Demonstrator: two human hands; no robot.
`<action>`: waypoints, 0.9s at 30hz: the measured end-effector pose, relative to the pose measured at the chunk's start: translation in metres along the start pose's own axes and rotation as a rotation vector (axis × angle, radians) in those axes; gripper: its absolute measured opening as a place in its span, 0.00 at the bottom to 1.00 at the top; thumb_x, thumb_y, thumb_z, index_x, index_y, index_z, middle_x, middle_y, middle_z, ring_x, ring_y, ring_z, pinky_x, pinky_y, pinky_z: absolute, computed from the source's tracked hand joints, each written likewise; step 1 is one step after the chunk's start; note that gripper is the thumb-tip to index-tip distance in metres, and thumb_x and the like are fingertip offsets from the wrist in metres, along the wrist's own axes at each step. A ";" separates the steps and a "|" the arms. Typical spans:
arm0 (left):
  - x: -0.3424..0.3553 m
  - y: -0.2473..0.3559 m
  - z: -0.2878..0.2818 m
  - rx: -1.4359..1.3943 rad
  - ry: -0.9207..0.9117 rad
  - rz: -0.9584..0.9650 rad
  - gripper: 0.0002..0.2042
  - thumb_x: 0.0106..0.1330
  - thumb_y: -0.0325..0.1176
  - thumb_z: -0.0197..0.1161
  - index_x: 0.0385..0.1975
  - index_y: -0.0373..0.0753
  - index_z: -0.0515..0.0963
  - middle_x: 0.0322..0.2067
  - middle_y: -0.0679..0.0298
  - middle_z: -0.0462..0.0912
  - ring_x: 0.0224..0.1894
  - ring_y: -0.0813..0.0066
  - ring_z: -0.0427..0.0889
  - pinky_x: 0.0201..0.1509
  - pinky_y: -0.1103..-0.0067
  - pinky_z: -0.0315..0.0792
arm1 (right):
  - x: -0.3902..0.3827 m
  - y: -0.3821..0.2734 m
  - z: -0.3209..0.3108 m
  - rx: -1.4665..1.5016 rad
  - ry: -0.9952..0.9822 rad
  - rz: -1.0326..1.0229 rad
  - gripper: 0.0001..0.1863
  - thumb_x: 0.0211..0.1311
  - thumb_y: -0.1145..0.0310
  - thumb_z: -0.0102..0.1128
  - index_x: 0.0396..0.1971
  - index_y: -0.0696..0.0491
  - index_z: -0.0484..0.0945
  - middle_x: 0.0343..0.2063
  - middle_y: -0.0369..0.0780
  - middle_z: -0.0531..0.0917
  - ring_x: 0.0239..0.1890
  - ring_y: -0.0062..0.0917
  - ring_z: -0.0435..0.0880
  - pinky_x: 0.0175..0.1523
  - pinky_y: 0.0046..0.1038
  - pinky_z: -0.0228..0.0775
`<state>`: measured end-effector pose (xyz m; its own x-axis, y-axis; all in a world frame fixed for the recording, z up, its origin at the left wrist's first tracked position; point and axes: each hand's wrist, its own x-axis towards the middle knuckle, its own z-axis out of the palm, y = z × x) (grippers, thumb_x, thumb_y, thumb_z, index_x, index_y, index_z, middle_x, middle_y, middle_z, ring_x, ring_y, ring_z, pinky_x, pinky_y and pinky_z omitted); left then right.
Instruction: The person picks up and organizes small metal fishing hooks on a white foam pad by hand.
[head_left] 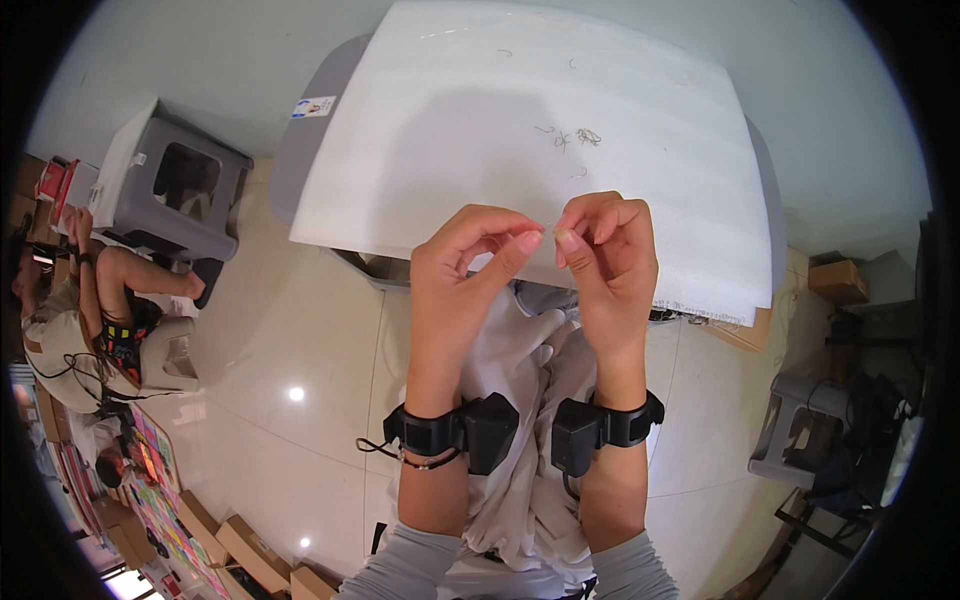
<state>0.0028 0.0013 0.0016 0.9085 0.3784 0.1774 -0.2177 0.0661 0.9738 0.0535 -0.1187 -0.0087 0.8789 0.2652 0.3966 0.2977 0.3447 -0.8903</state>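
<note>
My left hand (462,255) and my right hand (612,245) are raised over the near edge of a white foam sheet (670,170). Thumb and index finger are pinched together on each, the tips almost meeting. Whatever they hold is too small to make out. Beyond them on the sheet lies a small tangle of thin dark curved pieces (588,137), with several single curved pieces (544,129) scattered around it. A row of tiny dark bits (680,308) lines the sheet's near right edge.
The sheet covers a grey table (305,150) against the wall. Grey stools (165,185) stand at left and right (800,430). A seated person (100,310) is at far left, near cardboard boxes (250,550). Another carton (838,282) lies at right.
</note>
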 end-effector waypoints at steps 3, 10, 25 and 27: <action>0.000 0.000 0.000 -0.016 -0.003 -0.015 0.04 0.58 0.24 0.64 0.31 0.32 0.78 0.31 0.66 0.79 0.32 0.82 0.75 0.38 0.86 0.69 | 0.000 0.001 0.002 0.000 -0.011 0.000 0.12 0.58 0.86 0.49 0.30 0.54 0.59 0.32 0.39 0.73 0.27 0.17 0.68 0.33 0.17 0.65; -0.001 0.001 0.000 -0.008 0.027 0.010 0.03 0.59 0.23 0.62 0.30 0.32 0.77 0.31 0.67 0.77 0.33 0.83 0.73 0.38 0.86 0.68 | 0.000 -0.003 0.003 -0.054 0.013 0.059 0.08 0.57 0.83 0.54 0.32 0.57 0.66 0.30 0.38 0.76 0.24 0.14 0.70 0.28 0.16 0.64; -0.002 -0.002 -0.003 0.077 0.085 0.025 0.02 0.60 0.24 0.61 0.30 0.34 0.76 0.30 0.70 0.75 0.33 0.85 0.70 0.39 0.87 0.64 | -0.001 -0.009 -0.011 -0.073 0.058 0.154 0.15 0.68 0.67 0.46 0.23 0.59 0.75 0.29 0.36 0.78 0.22 0.14 0.70 0.27 0.16 0.59; -0.002 -0.002 -0.003 0.081 0.067 0.019 0.02 0.60 0.24 0.61 0.30 0.34 0.76 0.30 0.70 0.75 0.33 0.85 0.70 0.40 0.87 0.64 | 0.001 -0.012 -0.010 -0.039 0.142 0.208 0.21 0.71 0.61 0.42 0.21 0.58 0.73 0.32 0.39 0.78 0.25 0.16 0.71 0.28 0.17 0.60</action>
<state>0.0001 0.0037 -0.0010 0.8778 0.4402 0.1886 -0.2025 -0.0157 0.9791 0.0544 -0.1316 -0.0002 0.9656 0.1964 0.1704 0.1162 0.2605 -0.9585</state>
